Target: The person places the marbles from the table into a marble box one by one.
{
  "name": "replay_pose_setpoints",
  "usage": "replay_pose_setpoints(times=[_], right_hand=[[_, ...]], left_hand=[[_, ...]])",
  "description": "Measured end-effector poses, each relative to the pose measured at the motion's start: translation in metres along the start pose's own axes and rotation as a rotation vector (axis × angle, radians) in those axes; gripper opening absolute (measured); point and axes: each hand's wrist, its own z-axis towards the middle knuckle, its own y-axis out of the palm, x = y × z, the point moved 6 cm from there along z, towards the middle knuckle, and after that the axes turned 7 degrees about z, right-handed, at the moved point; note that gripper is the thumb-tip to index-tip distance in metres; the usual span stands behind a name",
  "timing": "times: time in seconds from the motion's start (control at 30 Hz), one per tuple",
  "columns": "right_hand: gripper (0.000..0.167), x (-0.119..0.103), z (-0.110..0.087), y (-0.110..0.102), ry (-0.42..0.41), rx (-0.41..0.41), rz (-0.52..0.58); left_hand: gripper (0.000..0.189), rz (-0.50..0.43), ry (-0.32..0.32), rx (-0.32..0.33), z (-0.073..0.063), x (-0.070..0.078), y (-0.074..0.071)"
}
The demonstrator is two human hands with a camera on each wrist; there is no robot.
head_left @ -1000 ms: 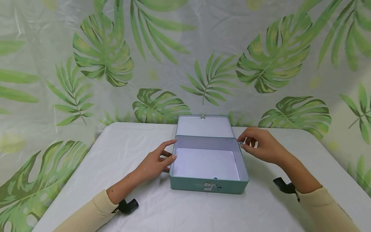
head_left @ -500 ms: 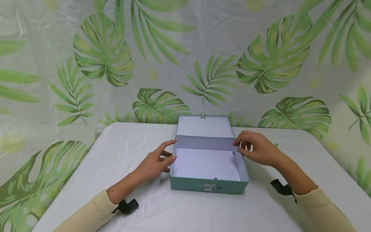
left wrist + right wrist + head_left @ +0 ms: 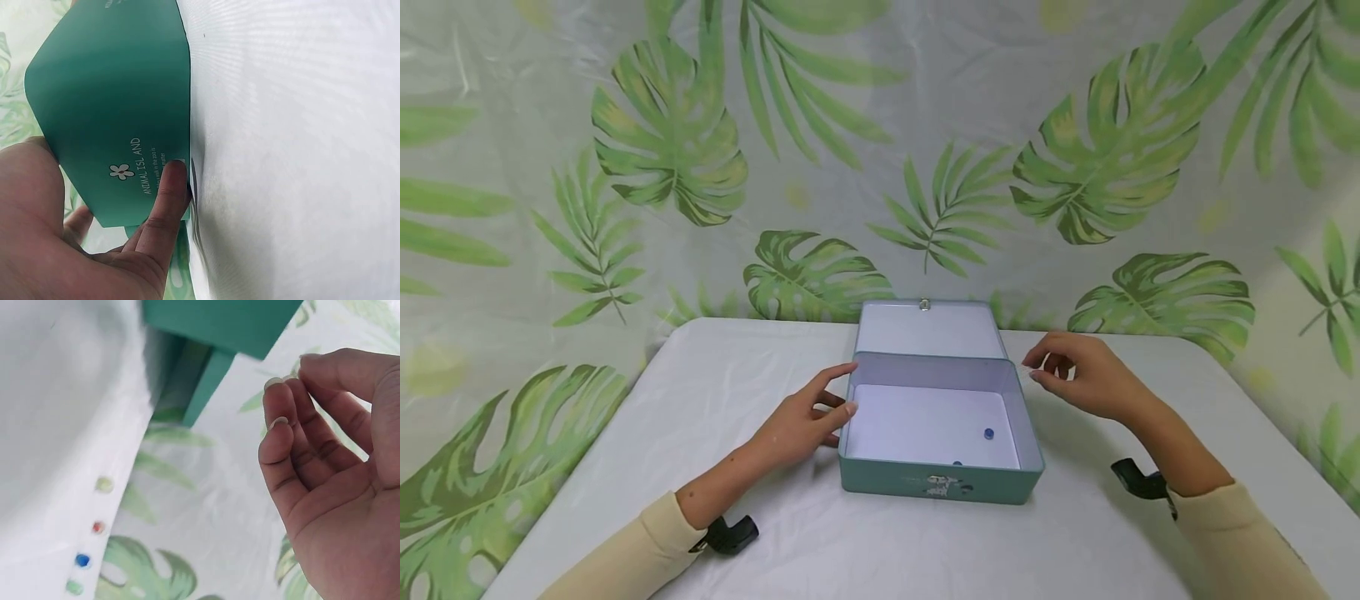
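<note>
The right hand (image 3: 1078, 375) hovers just outside the box's right wall, fingers bent, thumb and index tips close together; nothing shows between them, so the grip looks released. The left hand (image 3: 805, 421) braces the opposite side of the green box (image 3: 895, 478), thumb and index at the rim, another finger laid along the outer wall — a steadying touch rather than a pinch.

Inside the box, a blue bead (image 3: 988, 433) lies toward the right on the pale floor; a dark bead (image 3: 957, 462) sits against the front wall, mostly hidden by it. The lid (image 3: 928, 330) is folded open at the back.

Farther out, the right wrist view shows a row of four loose beads (image 3: 82, 560) near the edge of the white counter (image 3: 760, 533). The step in hand seems to be dropping beads in singly; the next move probably calls for reaching to that row — a light fingertip pinch.
</note>
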Motion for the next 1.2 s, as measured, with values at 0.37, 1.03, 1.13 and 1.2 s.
replay_pose_setpoints(times=[0.37,1.03,1.13,1.2], right_hand=[[0.017,0.04,-0.014,-0.011,0.134,0.033,-0.012],[0.011,0.096,-0.035,-0.026,0.348,0.018,-0.072],[0.012,0.101,-0.039,-0.027,0.378,0.017,-0.062],[0.013,0.104,-0.041,-0.027,0.398,0.018,-0.057]], left_hand=[[0.064,0.022,0.005,-0.001,0.0,-0.001,0.001],[0.064,0.015,-0.008,-0.003,0.002,-0.004,0.0],[0.064,0.016,-0.01,-0.001,0.002,-0.004,0.0],[0.064,0.017,-0.009,-0.002,0.002,-0.004,0.001]])
